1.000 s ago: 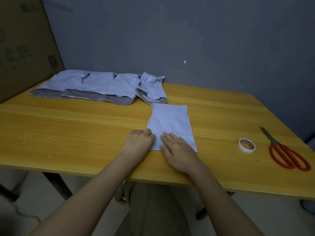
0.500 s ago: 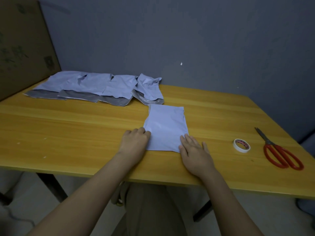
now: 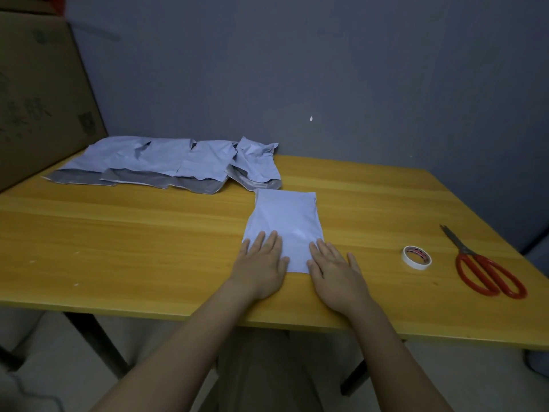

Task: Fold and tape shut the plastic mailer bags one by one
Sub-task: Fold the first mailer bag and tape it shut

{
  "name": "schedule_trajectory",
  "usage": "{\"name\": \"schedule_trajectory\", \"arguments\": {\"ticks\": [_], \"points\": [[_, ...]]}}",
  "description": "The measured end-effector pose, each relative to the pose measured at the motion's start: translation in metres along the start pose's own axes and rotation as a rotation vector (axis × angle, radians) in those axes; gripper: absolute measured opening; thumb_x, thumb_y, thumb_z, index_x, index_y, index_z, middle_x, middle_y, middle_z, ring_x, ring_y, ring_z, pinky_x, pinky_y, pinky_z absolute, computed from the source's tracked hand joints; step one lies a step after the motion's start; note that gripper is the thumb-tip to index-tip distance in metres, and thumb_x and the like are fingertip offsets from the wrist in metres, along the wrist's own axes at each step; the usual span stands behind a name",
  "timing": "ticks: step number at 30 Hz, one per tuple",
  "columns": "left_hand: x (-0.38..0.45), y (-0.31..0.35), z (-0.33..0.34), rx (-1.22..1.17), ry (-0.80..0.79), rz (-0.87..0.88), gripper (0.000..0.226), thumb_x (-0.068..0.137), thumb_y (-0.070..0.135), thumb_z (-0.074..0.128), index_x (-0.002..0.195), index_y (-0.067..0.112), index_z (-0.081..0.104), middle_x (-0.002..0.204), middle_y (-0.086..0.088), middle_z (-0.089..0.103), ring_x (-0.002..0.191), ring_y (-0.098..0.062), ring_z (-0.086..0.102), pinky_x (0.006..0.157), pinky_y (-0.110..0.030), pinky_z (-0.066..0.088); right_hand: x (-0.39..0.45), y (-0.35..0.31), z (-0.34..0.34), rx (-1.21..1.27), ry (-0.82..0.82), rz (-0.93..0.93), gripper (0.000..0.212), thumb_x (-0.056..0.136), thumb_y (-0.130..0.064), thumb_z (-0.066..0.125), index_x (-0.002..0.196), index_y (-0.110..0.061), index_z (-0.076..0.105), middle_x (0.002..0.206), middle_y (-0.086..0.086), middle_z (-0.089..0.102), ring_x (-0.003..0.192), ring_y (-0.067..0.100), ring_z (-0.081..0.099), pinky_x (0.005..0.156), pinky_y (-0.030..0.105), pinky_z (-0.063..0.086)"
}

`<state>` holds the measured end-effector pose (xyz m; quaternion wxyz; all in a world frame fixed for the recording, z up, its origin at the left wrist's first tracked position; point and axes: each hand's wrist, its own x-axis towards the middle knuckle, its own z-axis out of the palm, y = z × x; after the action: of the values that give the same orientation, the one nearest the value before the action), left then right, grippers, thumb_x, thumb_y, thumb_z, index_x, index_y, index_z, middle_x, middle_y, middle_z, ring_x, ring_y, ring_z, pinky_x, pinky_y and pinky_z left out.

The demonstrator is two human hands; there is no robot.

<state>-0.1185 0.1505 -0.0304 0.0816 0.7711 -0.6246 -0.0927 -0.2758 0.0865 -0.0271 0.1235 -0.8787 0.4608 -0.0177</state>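
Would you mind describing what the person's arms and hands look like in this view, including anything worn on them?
Both forearms are bare as far up as the view shows, with no sleeve edge visible. The left hand and right hand wear no gloves, and no ring, watch or bracelet shows on either. No markings are visible in the dim light.

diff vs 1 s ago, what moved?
The left hand went from curled at the mailer bag's near-left corner to flat, fingers straight on it. The right hand slid from the bag's middle to its near-right corner, flat. Nothing was gripped. The bag, tape roll, scissors and unfolded mailer pile stayed put.
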Motion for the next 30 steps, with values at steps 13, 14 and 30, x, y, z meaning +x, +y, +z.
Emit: {"name": "schedule_trajectory", "arguments": {"ticks": [13, 14, 30], "points": [[-0.002, -0.003, 0.007, 0.013, -0.024, -0.025, 0.057, 0.102, 0.042, 0.01, 0.152, 0.021, -0.003, 0.159, 0.004, -0.01, 0.145, -0.014, -0.012, 0.118, -0.04, -0.008, 0.02, -0.035, 0.001, -0.065, 0.112, -0.14, 0.049, 0.104, -0.027, 0.023, 0.151, -0.015, 0.02, 0.16, 0.0, 0.014, 0.147, 0.012, 0.006, 0.119, 0.037, 0.003], [-0.002, -0.003, 0.007, 0.01, -0.024, -0.022, 0.056, 0.102, 0.042, 0.01, 0.152, 0.021, -0.003, 0.159, 0.004, -0.01, 0.145, -0.014, -0.012, 0.118, -0.041, -0.008, 0.019, -0.033, 0.005, -0.032, 0.075, -0.164, 0.049, 0.104, -0.028, 0.023, 0.152, -0.016, 0.019, 0.16, -0.001, 0.013, 0.147, 0.011, 0.006, 0.12, 0.035, 0.003], [-0.009, -0.027, -0.017, 0.102, -0.195, -0.265, 0.119, 0.068, 0.091, 0.019, 0.149, 0.011, -0.017, 0.157, -0.007, -0.02, 0.144, -0.025, -0.02, 0.112, -0.052, -0.017, 0.006, 0.006, 0.001, -0.034, -0.037, 0.105, 0.074, 0.095, -0.064, 0.017, 0.153, -0.023, -0.002, 0.16, -0.009, -0.009, 0.146, 0.01, -0.011, 0.118, 0.043, -0.008]]}}
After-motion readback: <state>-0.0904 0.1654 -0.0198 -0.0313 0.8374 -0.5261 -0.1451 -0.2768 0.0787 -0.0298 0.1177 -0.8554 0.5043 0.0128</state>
